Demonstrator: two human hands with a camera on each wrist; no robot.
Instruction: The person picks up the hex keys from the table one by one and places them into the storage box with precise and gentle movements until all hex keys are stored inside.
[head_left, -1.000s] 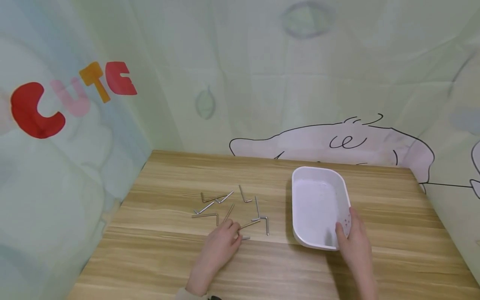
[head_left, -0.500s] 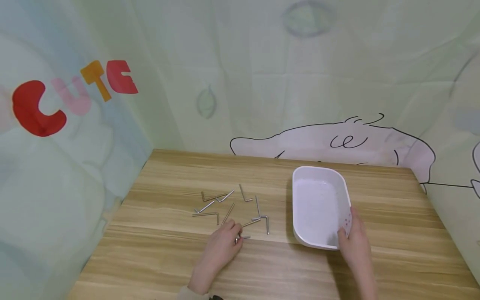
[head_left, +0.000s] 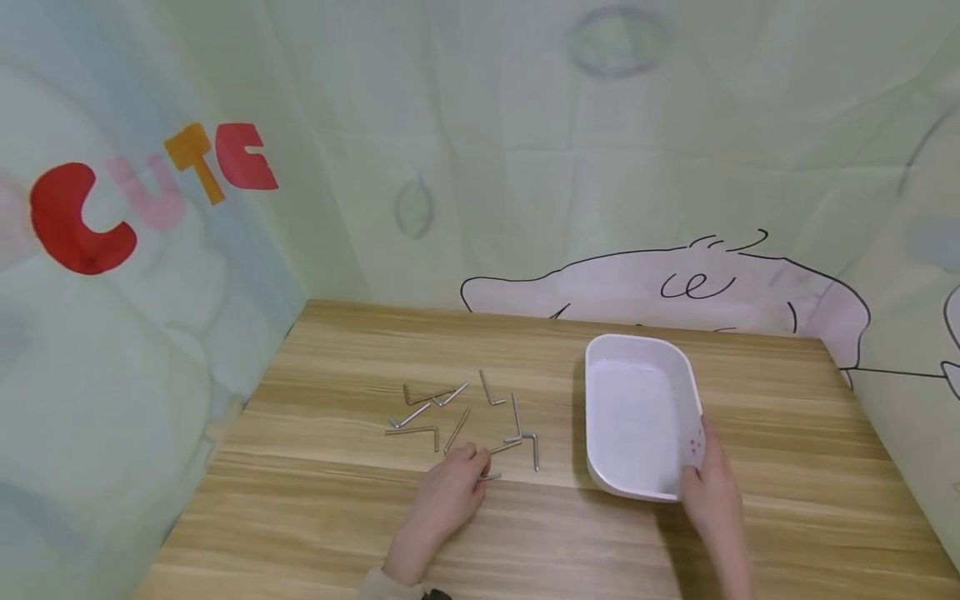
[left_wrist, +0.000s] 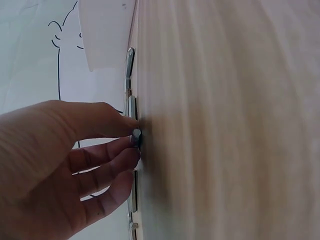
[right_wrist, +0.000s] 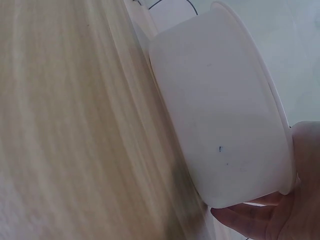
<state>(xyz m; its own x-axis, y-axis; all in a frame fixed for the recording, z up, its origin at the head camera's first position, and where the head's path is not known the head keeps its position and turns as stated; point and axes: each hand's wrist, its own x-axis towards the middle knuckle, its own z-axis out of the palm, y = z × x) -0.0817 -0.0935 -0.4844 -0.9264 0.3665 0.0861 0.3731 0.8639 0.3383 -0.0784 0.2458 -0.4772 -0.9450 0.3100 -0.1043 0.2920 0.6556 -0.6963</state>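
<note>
In the head view my left hand point(head_left: 448, 490) is low over the wooden table, at the near side of a loose group of L-shaped hex keys. Its thumb and fingertips pinch one silver hex key point(left_wrist: 136, 136), seen end-on against the tabletop in the left wrist view; most of that key is hidden by the fingers. My right hand point(head_left: 711, 492) grips the near right corner of a white plastic tray point(head_left: 637, 417), thumb inside the wall and fingers outside and below. The tray's inside shows no hex keys.
Several silver and bronze-coloured hex keys, among them a bronze one point(head_left: 416, 431) and a silver one point(head_left: 536, 452), lie scattered left of the tray on the wooden table point(head_left: 795, 417). A printed curtain point(head_left: 525, 192) hangs behind and beside the table.
My left hand has shifted slightly toward the near side and right, its fingers drawing in at the near hex key. My right thumb has slid slightly along the tray's wall; the tray stays put.
</note>
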